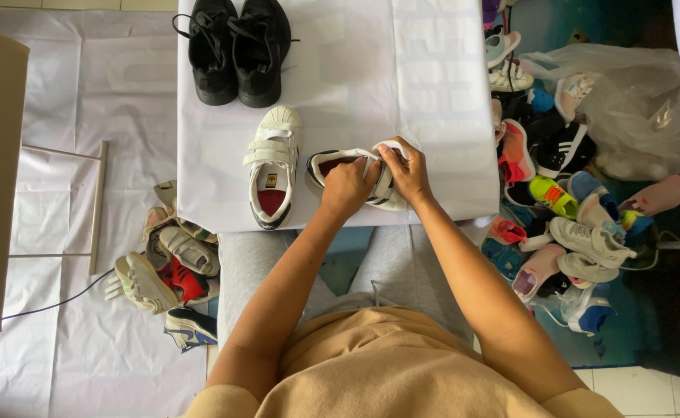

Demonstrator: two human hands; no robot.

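**Strap work on a small shoe near the table's front edge**

Slippage is the main risk: the small white strap-fastened sneaker with a dark red lining (355, 176) lies on its side low in the middle of the frame, close to the front edge of the white-covered table (433, 93), so a hard tug on the strap could drag it off onto the person's lap. A strap pressed down crooked would likely hold poorly.

Both forearms rise from the bottom of the frame and meet over the shoe. The left hand (346, 188) is curled over the shoe's middle, its grip closed on the upper. The right hand (408, 172) pinches the white strap near the toe end, fingers bent tight.

Just left stands the matching white sneaker (272, 166), upright; a pair of black lace-up shoes (235, 50) sits at the upper middle.
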